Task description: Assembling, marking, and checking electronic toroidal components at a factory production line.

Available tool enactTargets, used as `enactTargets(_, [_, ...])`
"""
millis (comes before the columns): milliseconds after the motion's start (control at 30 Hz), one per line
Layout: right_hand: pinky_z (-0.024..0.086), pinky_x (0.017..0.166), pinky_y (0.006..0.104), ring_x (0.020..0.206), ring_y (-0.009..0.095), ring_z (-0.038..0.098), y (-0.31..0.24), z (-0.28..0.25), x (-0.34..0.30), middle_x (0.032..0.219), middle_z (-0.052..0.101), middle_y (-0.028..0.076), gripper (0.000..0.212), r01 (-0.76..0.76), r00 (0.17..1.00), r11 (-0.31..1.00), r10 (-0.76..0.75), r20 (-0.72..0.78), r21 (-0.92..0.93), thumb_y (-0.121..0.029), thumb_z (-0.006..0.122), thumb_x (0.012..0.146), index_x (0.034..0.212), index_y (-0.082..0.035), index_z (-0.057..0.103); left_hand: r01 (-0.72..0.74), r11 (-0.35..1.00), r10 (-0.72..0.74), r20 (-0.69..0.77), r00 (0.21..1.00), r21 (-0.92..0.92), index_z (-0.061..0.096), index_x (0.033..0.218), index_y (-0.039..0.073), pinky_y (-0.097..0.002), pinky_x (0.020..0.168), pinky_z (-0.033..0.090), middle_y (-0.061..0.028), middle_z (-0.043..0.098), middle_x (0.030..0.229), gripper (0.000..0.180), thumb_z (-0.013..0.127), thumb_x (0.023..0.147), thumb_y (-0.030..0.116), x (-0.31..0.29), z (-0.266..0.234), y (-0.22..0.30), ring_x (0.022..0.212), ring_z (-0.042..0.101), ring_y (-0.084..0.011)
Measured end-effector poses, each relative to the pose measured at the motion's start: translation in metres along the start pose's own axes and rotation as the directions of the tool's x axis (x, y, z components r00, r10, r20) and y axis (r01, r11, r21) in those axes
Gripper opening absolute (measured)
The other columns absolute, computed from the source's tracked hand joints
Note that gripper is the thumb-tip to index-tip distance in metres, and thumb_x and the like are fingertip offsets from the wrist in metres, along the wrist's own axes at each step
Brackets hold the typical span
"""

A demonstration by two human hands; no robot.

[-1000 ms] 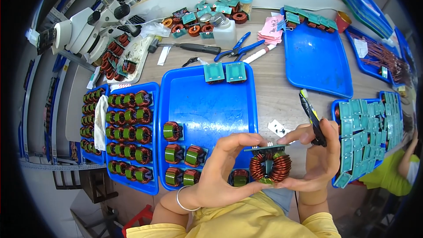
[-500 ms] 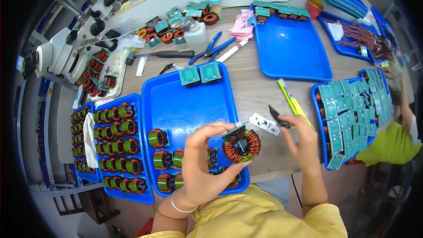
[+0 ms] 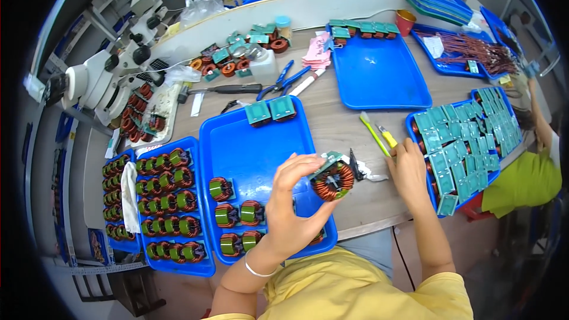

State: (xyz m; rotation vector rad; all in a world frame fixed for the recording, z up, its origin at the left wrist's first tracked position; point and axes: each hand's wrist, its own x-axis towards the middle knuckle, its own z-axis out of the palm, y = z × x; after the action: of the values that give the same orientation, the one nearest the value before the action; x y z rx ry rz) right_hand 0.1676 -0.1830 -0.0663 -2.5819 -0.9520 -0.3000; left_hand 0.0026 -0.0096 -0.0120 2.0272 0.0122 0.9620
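My left hand [image 3: 299, 201] grips a copper-wound toroidal coil [image 3: 333, 182] on a small green circuit board, thumb below and fingers above, over the right edge of the near blue tray [image 3: 255, 142]. To its right, my right hand [image 3: 409, 166] has its fingers closed round the end of a yellow tool with a pale narrow tip [image 3: 386, 136]; its kind is unclear. A thin lime-green stick [image 3: 373, 133] lies beside that tool. Close to the coil are a black pointed tool [image 3: 355, 163] and a white paper piece with dark bits [image 3: 372, 173].
Finished-looking coils fill the left trays [image 3: 170, 198]. Green boards crowd a blue tray [image 3: 462, 142] at right. Beyond lie blue-handled pliers [image 3: 284, 80], a screwdriver-like tool [image 3: 228, 89], another blue tray [image 3: 379, 77] and a red cup [image 3: 405, 22]. Other people sit across and at right.
My right hand has let go of the black pointed tool, now down by the white paper, and has closed on the yellow tool. The left hand still holds the coil. The view has shifted slightly.
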Motion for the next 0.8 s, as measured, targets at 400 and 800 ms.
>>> enactTargets(400, [0.043, 0.055, 0.0309, 0.061, 0.024, 0.057, -0.022, -0.068, -0.046, 0.070, 0.057, 0.015, 0.018, -0.173, 0.982, 0.818, 0.189, 0.028, 0.549, 0.003, 0.054, 0.079, 0.096, 0.002, 0.057, -0.104, 0.991, 0.109, -0.068, 0.992, 0.081, 0.041, 0.113, 0.005, -0.0467, 0.095, 0.037, -0.0109, 0.056, 0.106, 0.066, 0.078, 0.058, -0.001, -0.002, 0.001, 0.001, 0.100, 0.056, -0.0256])
enactTargets(800, [0.038, 0.046, 0.0327, 0.051, 0.025, 0.052, -0.032, -0.074, -0.048, 0.061, 0.054, 0.013, 0.004, 0.019, 0.976, 0.920, 0.069, -0.208, 0.392, -0.002, 0.063, 0.075, 0.076, 0.002, 0.062, -0.180, 0.971, 0.190, -0.051, 0.980, 0.156, 0.052, 0.106, 0.008, -0.0485, 0.094, 0.038, -0.0095, 0.059, 0.101, 0.058, 0.074, 0.054, -0.004, -0.003, 0.007, 0.006, 0.098, 0.057, -0.0273])
